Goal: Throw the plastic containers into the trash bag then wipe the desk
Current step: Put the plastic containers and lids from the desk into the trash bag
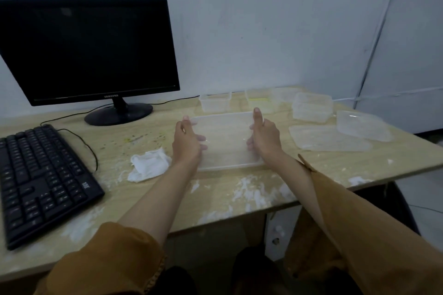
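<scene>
A clear rectangular plastic container [226, 139] is in the middle of the wooden desk [215, 194]. My left hand [188, 141] grips its left side and my right hand [265, 137] grips its right side, thumbs up along the edges. More clear containers stand behind and to the right: a small tub [215, 102], another tub [260, 100], a stacked box [311, 106], a tilted tub [362, 126] and a flat lid [328, 139]. A crumpled white cloth [148, 164] lies left of my left wrist. No trash bag is in view.
A black monitor [91, 50] stands at the back left and a black keyboard [40, 179] lies at the front left, its cable running across the desk. White smears and yellowish specks mark the desk. The desk's right edge drops off near the tilted tub.
</scene>
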